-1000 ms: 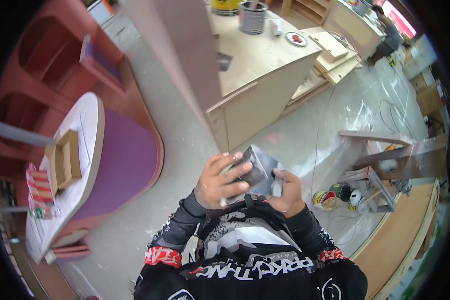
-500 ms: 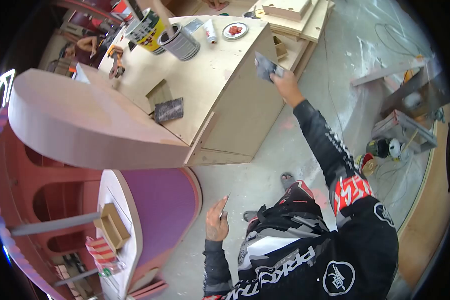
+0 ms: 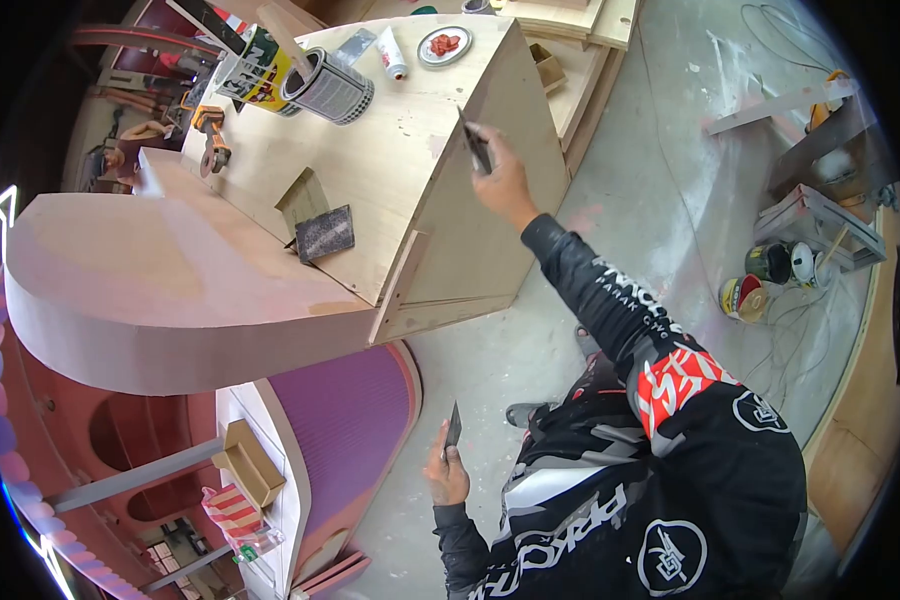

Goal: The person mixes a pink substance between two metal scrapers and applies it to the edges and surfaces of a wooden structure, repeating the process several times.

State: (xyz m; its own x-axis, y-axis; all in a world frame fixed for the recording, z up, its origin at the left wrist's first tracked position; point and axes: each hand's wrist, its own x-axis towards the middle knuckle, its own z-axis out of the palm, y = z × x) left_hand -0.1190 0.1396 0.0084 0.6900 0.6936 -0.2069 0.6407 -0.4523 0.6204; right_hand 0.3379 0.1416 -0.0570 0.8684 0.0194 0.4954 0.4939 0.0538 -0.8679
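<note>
My right hand [image 3: 508, 183] is closed around a putty knife [image 3: 476, 146], its dark blade seen nearly edge-on near the side edge of the plywood cabinet [image 3: 410, 130]. Lower down, over the floor, my left hand [image 3: 448, 478] grips a second thin-bladed scraper [image 3: 454, 428] pointing upward. On the cabinet top lie a white lid [image 3: 462, 56] holding reddish paste [image 3: 444, 44] and a white tube [image 3: 393, 54]. Nearer me rests a dark sanding pad [image 3: 326, 235], partly over a brownish flat piece [image 3: 302, 200].
A grey can [image 3: 332, 92] and a yellow-labelled can [image 3: 255, 78] stand near an orange power tool [image 3: 210, 135]. A curved pinkish panel [image 3: 120, 260] juts out left. More cans [image 3: 770, 262] and cables lie on the floor at right, and a cardboard tray [image 3: 250, 465] sits lower left.
My right hand has moved left and slightly down toward the cabinet, turning the putty knife edge-on. The view has shifted, and the left-hand scraper's blade now shows more.
</note>
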